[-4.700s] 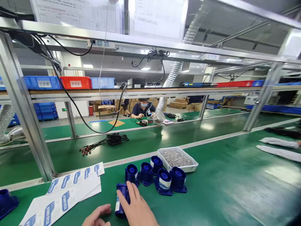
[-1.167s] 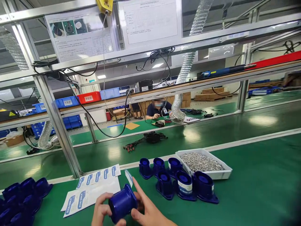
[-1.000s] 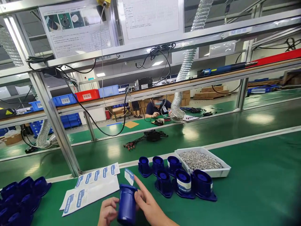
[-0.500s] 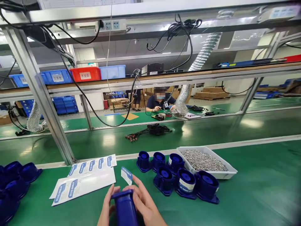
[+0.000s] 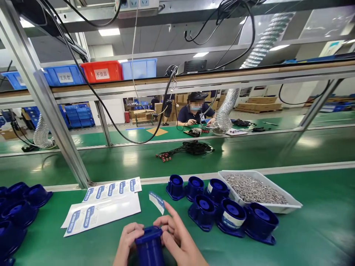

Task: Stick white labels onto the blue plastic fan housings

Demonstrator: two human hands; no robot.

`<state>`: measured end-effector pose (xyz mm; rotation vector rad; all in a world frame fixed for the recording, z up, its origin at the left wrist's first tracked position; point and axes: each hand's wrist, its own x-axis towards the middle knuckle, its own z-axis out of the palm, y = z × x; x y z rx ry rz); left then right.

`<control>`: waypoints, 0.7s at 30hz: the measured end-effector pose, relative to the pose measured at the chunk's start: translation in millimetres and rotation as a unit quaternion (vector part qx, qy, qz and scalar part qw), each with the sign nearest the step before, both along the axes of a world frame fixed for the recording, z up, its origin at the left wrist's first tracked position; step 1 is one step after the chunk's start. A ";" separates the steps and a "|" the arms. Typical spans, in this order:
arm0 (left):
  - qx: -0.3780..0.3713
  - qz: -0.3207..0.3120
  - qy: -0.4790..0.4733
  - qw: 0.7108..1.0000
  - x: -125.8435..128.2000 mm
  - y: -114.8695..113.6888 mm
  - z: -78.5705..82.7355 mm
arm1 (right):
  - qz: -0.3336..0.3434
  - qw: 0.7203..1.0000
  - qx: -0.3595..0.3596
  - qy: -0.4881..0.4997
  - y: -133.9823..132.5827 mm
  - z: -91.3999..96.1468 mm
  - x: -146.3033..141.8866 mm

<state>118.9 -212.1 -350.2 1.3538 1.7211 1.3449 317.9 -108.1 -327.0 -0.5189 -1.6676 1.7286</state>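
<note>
Holding a dark blue plastic housing (image 5: 149, 245) upright at the bottom edge of the view, both hands are closed around it: the left hand (image 5: 127, 242) grips its left side, and the right hand (image 5: 180, 242) wraps the right side with a small blue-and-white label (image 5: 156, 202) stuck on the raised fingertip. Half a second ago the label stood at much the same spot above the housing; a second ago the housing sat a little farther from the camera, and before that it was turned on its side with its round body facing the camera. At the earliest moment it lay on the green worktop (image 5: 305, 236) under the right hand alone.

Just beyond the hands lie two white label sheets (image 5: 102, 207), and to the right six more blue housings (image 5: 222, 207) stand in a cluster touching a white tray of small metal parts (image 5: 257, 188). More housings (image 5: 16, 207) are piled at the left edge. Since the earlier frames the view has tipped down, so the overhead instruction sheets have gone. A co-worker (image 5: 195, 112) sits at a farther bench.
</note>
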 end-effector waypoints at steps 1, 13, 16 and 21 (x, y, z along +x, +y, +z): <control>-0.010 0.005 -0.010 1.000 -1.3 1.6 1.0 | -0.012 1.000 0.002 -0.011 0.8 0.5 -0.1; 0.093 -0.047 0.023 0.994 22.0 -3.1 16.9 | -0.051 0.986 0.107 -0.115 -12.3 4.8 -16.0; 0.170 -0.099 0.059 0.979 25.0 -9.0 11.1 | -0.071 0.973 0.132 -0.175 -23.4 5.5 -24.8; 0.175 -0.136 0.068 0.973 13.8 -7.5 11.7 | 0.042 0.954 0.148 -0.257 -17.9 1.8 -10.3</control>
